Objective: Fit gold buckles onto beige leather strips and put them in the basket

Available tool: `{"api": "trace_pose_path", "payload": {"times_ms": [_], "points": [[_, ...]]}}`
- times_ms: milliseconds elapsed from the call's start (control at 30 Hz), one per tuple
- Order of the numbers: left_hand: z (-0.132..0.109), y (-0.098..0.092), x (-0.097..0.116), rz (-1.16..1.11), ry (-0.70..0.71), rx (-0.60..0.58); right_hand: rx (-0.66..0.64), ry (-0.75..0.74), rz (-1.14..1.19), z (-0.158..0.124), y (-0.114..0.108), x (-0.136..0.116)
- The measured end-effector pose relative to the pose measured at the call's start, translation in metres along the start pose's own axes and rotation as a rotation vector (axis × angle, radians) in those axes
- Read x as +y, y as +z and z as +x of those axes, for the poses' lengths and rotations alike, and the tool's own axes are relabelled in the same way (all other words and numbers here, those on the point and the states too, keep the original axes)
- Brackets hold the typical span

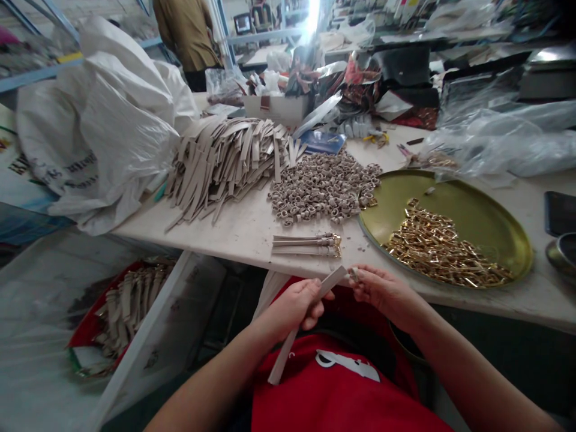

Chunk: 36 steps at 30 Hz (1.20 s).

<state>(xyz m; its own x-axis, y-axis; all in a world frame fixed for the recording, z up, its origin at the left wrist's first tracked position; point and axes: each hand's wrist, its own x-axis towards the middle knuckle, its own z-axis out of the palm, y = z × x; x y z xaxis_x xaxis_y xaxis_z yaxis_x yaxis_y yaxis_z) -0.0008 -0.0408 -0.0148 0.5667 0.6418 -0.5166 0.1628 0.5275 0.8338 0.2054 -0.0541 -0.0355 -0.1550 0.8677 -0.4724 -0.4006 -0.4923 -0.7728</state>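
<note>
My left hand (302, 305) is closed around a beige strap (283, 357), whose upper end points up and right toward my other hand. Between the fingertips of my right hand (375, 291) is a small beige loop (353, 275), close by the strap's tip. Just beyond, at the table's front edge, lies a small stack of straps with gold buckles (306, 245). Behind it is a heap of small beige loops (324, 186). A large pile of loose straps (225, 156) spreads to the left of the loops.
A round gold tray (486, 210) holding gold buckles (445, 246) stands at right. A white sack (112, 114) is at left, above a red box (87, 324) of straps. Plastic bags (508, 138) and a cardboard box (274, 109) sit behind. A person (186, 36) stands farther back.
</note>
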Motion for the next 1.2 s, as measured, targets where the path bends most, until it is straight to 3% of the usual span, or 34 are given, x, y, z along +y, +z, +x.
{"api": "trace_pose_path", "payload": {"times_ms": [433, 533, 700, 800, 933, 1067, 1200], "points": [[0.014, -0.005, 0.000, -0.182, -0.187, -0.167, -0.034, 0.059, -0.115, 0.013, 0.002, 0.008], [0.015, -0.007, 0.001, -0.086, -0.162, -0.182, -0.032, 0.050, -0.162, 0.014, 0.002, 0.006], [0.010, -0.015, 0.016, 0.281, -0.145, -0.209, -0.105, 0.033, -0.319, 0.011, 0.007, -0.003], [0.011, -0.017, 0.022, 0.338, -0.115, -0.231, -0.148, 0.033, -0.323, 0.011, 0.012, -0.006], [0.019, -0.014, 0.018, 0.415, -0.014, -0.183, -0.236, 0.026, -0.299, 0.012, 0.017, -0.003], [0.026, -0.013, 0.014, 0.582, 0.129, -0.053, -0.135, -0.033, -0.327, 0.015, 0.016, -0.002], [0.032, -0.010, 0.010, 0.499, 0.140, 0.121, -0.039, -0.077, -0.385, 0.019, 0.018, 0.001]]}}
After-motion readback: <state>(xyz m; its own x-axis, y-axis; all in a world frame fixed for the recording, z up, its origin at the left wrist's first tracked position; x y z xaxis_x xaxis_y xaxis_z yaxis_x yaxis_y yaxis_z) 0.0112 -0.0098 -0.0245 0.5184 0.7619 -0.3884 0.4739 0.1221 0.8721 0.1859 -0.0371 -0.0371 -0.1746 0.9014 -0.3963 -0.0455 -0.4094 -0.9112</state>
